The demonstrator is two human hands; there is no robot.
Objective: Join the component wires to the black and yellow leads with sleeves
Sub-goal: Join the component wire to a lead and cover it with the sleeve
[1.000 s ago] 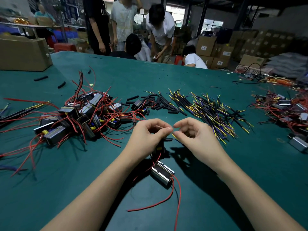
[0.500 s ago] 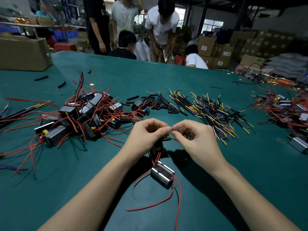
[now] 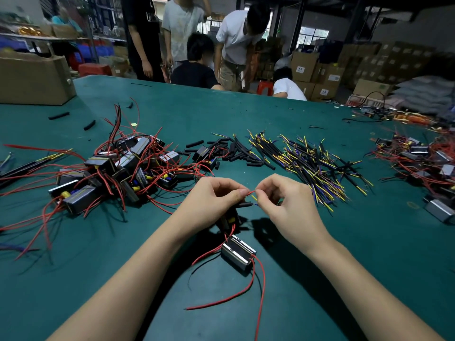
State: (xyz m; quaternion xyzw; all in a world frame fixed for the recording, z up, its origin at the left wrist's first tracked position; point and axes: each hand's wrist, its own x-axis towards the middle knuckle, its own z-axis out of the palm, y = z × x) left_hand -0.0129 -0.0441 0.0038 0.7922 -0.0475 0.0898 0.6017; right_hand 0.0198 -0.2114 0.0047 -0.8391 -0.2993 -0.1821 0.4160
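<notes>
Stacked brown cardboard cartons (image 3: 327, 72) and several standing and crouching people fill the dim warehouse behind a broad green-covered worktable (image 3: 246, 112). On its left lies a tangled heap of boxy metal components trailing red wires (image 3: 118, 171); right of centre spreads a loose pile of thin black and yellow leads (image 3: 307, 163), with short black tubular sleeves (image 3: 229, 151) scattered between the two. A second, smaller clutter of components (image 3: 423, 158) sits at the far right edge. Near the table's front, one silver rectangular component (image 3: 237, 252) rests flat, its red wires curling forward. Just above it, the left hand (image 3: 211, 203) and right hand (image 3: 288, 205) meet, fingers curled, thumb and forefinger of each pinching the joint where a thin red wire end (image 3: 251, 192) meets a yellow lead tip (image 3: 254, 198). A single black sleeve (image 3: 245, 205) juts out beneath the left thumb.
</notes>
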